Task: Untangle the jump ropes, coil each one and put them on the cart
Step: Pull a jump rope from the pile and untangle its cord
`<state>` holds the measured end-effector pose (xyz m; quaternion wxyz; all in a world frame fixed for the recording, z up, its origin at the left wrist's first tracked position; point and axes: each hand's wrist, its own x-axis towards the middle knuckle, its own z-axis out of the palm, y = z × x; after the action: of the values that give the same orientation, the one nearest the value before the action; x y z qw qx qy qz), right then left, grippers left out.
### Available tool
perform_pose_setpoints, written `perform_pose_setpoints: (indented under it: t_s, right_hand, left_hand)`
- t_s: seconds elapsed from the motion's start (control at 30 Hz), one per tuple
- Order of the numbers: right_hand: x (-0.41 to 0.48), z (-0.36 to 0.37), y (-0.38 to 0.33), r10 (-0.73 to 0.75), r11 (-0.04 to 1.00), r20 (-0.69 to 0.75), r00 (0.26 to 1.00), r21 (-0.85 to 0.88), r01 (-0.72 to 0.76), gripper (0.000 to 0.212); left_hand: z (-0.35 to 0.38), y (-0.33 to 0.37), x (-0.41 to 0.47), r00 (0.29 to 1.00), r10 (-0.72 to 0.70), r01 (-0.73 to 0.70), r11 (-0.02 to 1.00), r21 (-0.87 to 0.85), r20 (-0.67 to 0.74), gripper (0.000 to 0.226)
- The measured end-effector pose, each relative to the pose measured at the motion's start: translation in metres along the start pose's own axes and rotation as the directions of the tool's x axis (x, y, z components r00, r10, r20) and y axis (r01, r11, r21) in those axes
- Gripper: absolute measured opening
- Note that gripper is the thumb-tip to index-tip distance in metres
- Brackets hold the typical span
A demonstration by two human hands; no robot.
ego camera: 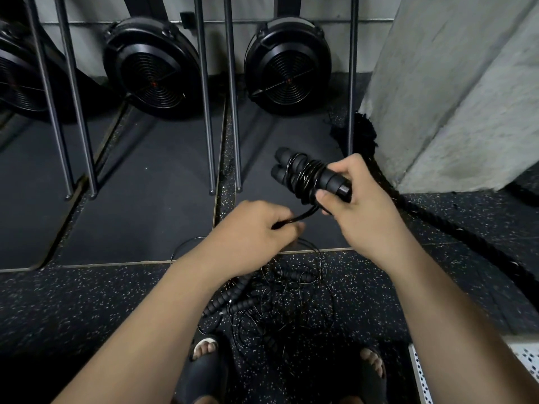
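- Fingers [328, 199] of the right hand [364, 199] curl round the handles of the wound jump rope [306, 173].
- Fingers of the left hand [253, 225] pinch its loose cord [304, 214].
- On the floor [87, 301] below lie tangled ropes [277, 310].

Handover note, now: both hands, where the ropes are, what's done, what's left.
Right hand grips the two foam handles of one thin black jump rope, its cord wound round them.
Left hand pinches that cord's loose end.
The tangled pile of other black jump ropes lies on the speckled rubber floor between the feet.
Done: one rope nearly coiled.
Left: finish the wrap, put it on the cart, then untangle and coil the pile. The white perforated metal edge at lower right may be the cart; cannot tell.
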<state>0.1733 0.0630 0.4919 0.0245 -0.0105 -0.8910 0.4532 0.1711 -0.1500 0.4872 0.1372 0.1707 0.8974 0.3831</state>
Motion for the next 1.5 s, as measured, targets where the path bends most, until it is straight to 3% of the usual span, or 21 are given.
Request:
perform_pose_setpoints:
  t_s: [0.13,0.3,0.5,0.67,0.77,0.9,0.97,1.0,1.07,1.13,1.23,1.33,1.4,1.5]
  right_hand:
    - [-0.003,0.002,0.000,-0.019,0.990,0.077,0.997,-0.134,0.029,0.031]
    - [-0.008,0.006,-0.003,-0.002,0.980,0.300,0.954,-0.190,0.062,0.031]
    - [-0.013,0.002,-0.015,-0.024,0.996,0.494,0.869,-0.067,0.065,0.022]
    - [-0.024,-0.010,-0.028,-0.115,0.965,0.637,0.762,0.253,-0.066,0.028]
    - [-0.027,-0.019,-0.033,-0.223,0.892,0.617,0.755,0.441,-0.097,0.029]
    - [-0.028,-0.023,-0.034,-0.303,0.805,0.549,0.779,0.585,-0.099,0.030]
    - [-0.028,-0.024,-0.034,-0.318,0.755,0.500,0.806,0.648,-0.104,0.034]
    - [-0.027,-0.024,-0.034,-0.323,0.725,0.465,0.824,0.682,-0.100,0.036]
    - [-0.026,-0.021,-0.036,-0.318,0.640,0.386,0.866,0.761,-0.104,0.040]
    - [-0.022,-0.016,-0.037,-0.289,0.557,0.314,0.904,0.823,-0.108,0.042]
    - [-0.018,-0.009,-0.036,-0.186,0.499,0.222,0.957,0.861,-0.103,0.043]
    - [-0.014,-0.002,-0.033,-0.023,0.533,0.120,0.993,0.842,-0.090,0.039]
    - [-0.013,0.003,-0.030,0.044,0.634,0.074,0.996,0.769,-0.085,0.031]
    - [-0.012,0.004,-0.023,0.077,0.831,0.011,0.997,0.552,-0.070,0.030]
  left_hand:
    - [-0.011,-0.002,-0.004,0.995,0.052,-0.053,0.999,-0.009,-0.080,0.032]
    - [-0.021,-0.007,-0.004,0.984,0.028,-0.048,0.993,-0.108,-0.177,0.018]
    - [-0.028,-0.019,-0.002,0.968,0.055,-0.101,0.978,-0.182,-0.244,0.017]
    - [-0.038,-0.025,-0.002,0.981,0.083,-0.148,0.904,-0.401,-0.175,0.027]
    - [-0.044,-0.021,-0.003,0.981,0.121,-0.181,0.850,-0.495,-0.152,0.031]
    - [-0.040,-0.031,0.001,0.993,0.042,-0.098,0.784,-0.613,-0.106,0.023]
    - [-0.034,-0.035,0.001,0.989,-0.133,0.044,0.697,-0.716,-0.069,0.020]
    - [-0.029,-0.041,0.003,0.977,-0.203,0.104,0.703,-0.703,-0.058,0.023]
    - [-0.019,-0.029,-0.007,0.975,-0.213,0.129,0.768,-0.627,-0.060,0.013]
    - [-0.009,-0.003,-0.002,0.985,-0.095,0.012,0.866,-0.500,-0.141,0.027]
    - [-0.001,-0.002,0.008,0.980,-0.024,-0.067,0.896,-0.440,-0.199,0.034]
    - [0.005,0.001,0.011,0.981,0.034,-0.074,0.975,-0.210,-0.189,0.028]
    - [0.009,0.005,0.009,0.979,0.086,-0.098,0.994,-0.058,-0.186,0.026]
    - [0.008,-0.002,0.007,0.988,0.017,-0.027,0.998,-0.059,-0.152,0.029]
